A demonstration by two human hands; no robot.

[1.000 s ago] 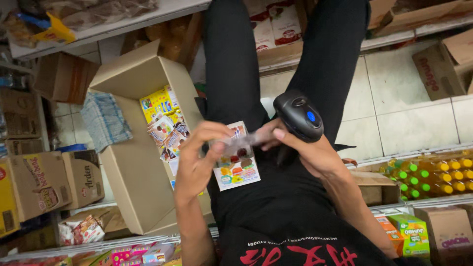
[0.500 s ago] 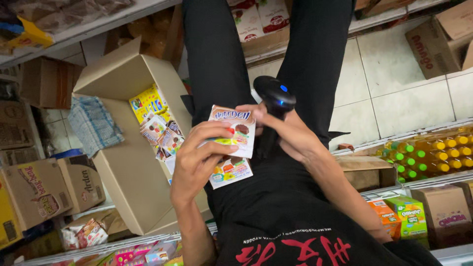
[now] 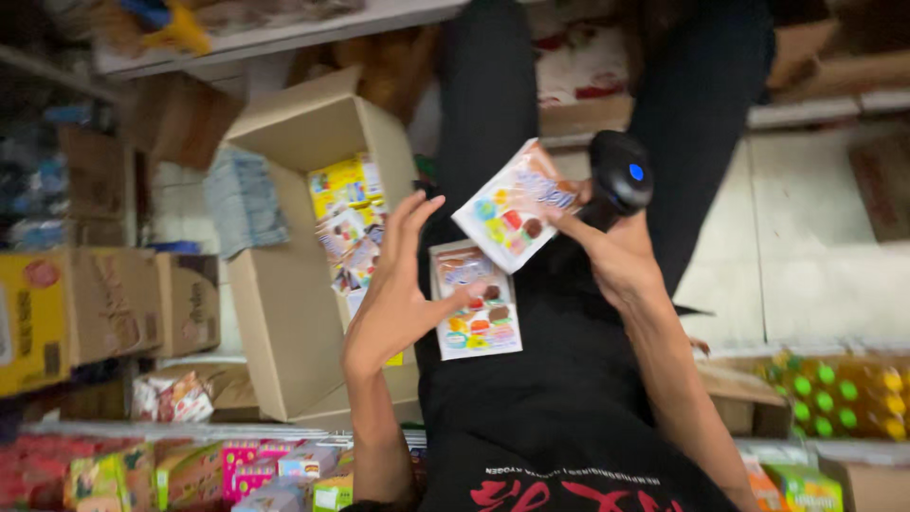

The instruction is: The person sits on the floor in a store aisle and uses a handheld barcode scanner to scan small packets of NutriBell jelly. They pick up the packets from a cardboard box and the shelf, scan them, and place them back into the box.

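Observation:
My right hand (image 3: 616,261) grips a black handheld scanner (image 3: 621,171) with a blue light. Its fingertips also pinch a white snack packet (image 3: 512,204) printed with colourful shapes, held tilted above my lap. A second packet of the same kind (image 3: 476,301) lies flat on my black shirt. My left hand (image 3: 398,294) is beside it with fingers spread upward, and only the thumb rests on the packet's left edge. An open cardboard box (image 3: 284,313) to the left of my legs holds several more such packets (image 3: 346,223).
Brown cartons (image 3: 114,303) are stacked at the left and a yellow box (image 3: 33,318) sits at the edge. Shelves of colourful small boxes (image 3: 246,469) run along the bottom. Bottles with green caps (image 3: 834,393) stand at the right on the tiled floor (image 3: 815,237).
My left hand has let go of the packets and spread its fingers. One packet has passed to my right hand beside the scanner, and the other lies on my lap.

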